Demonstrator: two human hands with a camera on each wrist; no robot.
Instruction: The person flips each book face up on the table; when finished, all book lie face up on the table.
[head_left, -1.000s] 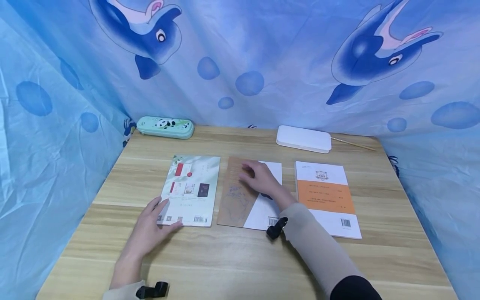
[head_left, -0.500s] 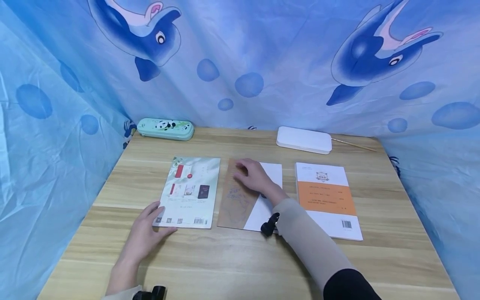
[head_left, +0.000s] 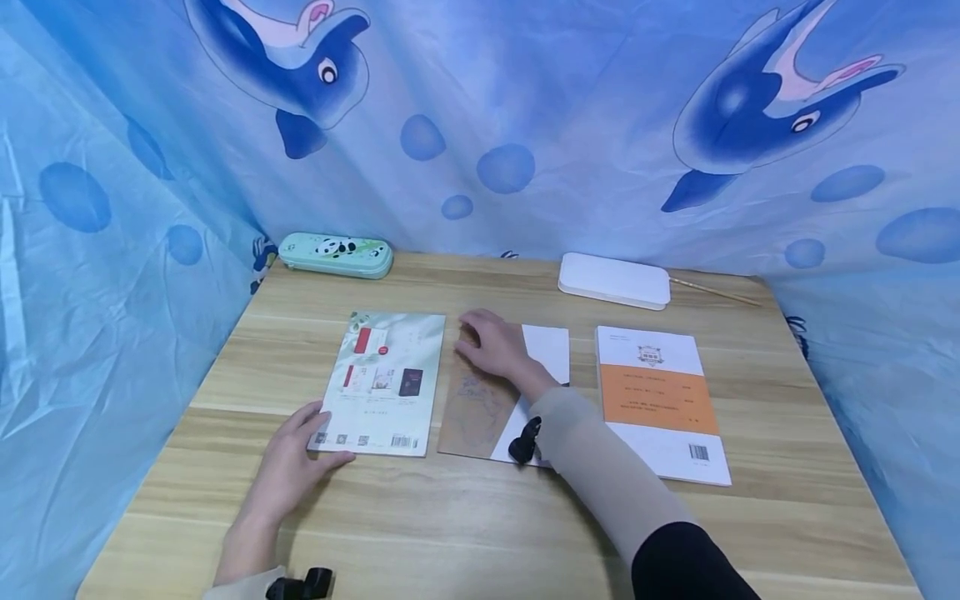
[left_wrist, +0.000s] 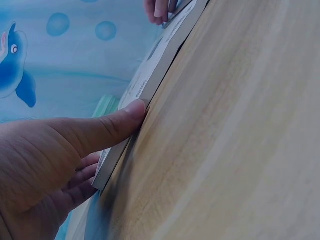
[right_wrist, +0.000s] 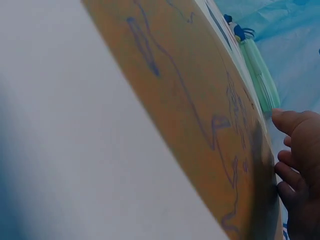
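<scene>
Three books lie in a row on the worktop (head_left: 480, 517). The left hand (head_left: 288, 467) is laid at the near left corner of the green book (head_left: 384, 379); in the left wrist view its thumb (left_wrist: 107, 127) is pressed against the book's edge while the other fingers are tucked under that corner, so the corner is pinched. The right hand (head_left: 495, 346) rests palm down on the far part of the brown book (head_left: 480, 400), which lies just to the right of the green one; its fingers (right_wrist: 292, 165) are seen hooked over the far left edge, loosely bent, though how firmly that edge is held cannot be told.

Several slips are judged possible. If the green book is raised by one corner only, the cover could be bent or the book could slide off the thumb. The two books lie almost edge to edge, so a push on either could shove the other askew. Should the brown book be dragged to the right of the right hand, the orange book (head_left: 660, 400) could be knocked. Beyond the hands, the pencil case (head_left: 335, 254) and the white box (head_left: 613, 280) stand well clear.
</scene>
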